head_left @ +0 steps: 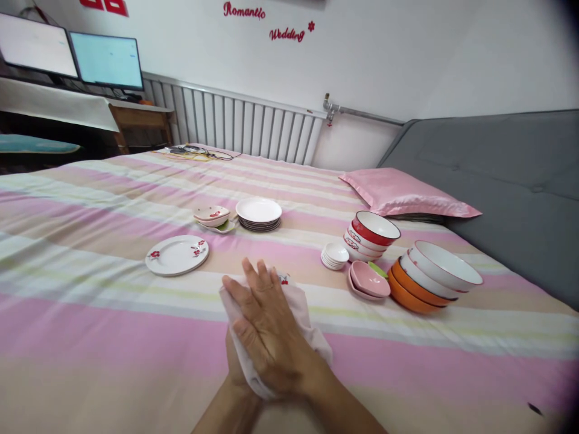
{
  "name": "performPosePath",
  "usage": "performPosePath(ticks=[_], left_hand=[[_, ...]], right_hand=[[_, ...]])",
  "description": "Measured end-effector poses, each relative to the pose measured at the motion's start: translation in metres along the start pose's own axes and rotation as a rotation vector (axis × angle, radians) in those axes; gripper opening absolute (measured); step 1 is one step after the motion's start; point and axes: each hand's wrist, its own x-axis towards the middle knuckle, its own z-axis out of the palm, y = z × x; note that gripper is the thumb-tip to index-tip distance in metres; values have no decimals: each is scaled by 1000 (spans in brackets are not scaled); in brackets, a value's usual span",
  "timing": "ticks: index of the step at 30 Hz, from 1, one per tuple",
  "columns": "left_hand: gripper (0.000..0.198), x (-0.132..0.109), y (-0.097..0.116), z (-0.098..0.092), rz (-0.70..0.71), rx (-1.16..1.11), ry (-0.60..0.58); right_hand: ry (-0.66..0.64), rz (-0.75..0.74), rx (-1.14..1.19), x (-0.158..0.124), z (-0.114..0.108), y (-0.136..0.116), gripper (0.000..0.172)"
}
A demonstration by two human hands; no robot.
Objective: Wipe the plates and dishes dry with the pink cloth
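My right hand (271, 328) presses a pale pink cloth (301, 307), its fingers extended over the fabric. Beneath it, my left hand (233, 364) supports the wrapped plate from below; most of its fingers are hidden. A bit of a white plate (283, 279) with a red flower shows past the cloth's far edge. Ahead to the left lie flat white plates with red flowers (174, 256). Beyond them are a stack of white plates (259, 210) and small leaf-shaped dishes (211, 214).
On the right stand red-and-white bowls (371, 232), small white dishes (335, 256), pink dishes (371, 280) and large orange and white bowls (420, 286). Farther off are a pink pillow (407, 190), a grey headboard (493, 169), cables (203, 152) and a radiator (239, 123). Everything rests on a striped bedsheet (113, 325).
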Motion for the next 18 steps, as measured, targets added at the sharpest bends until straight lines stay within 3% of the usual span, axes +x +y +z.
performPosePath(ticks=[3,5,8,15,18], left_hand=[[51,1,8,12,-32,-190,-55],[54,1,13,20,-124,-257,-128],[59,0,18,24,-152,-281,-200],[48,1,26,14,-141,-557,-438],[45,4,32,5,-127,-653,-467]], right_hand=[[54,55,-64,2,-1,8,53],[68,87,-106,3,-3,12,52],[84,143,-167,5,-5,17,51],[178,314,-294,5,-4,29,52],[232,336,-301,5,-1,32,52]])
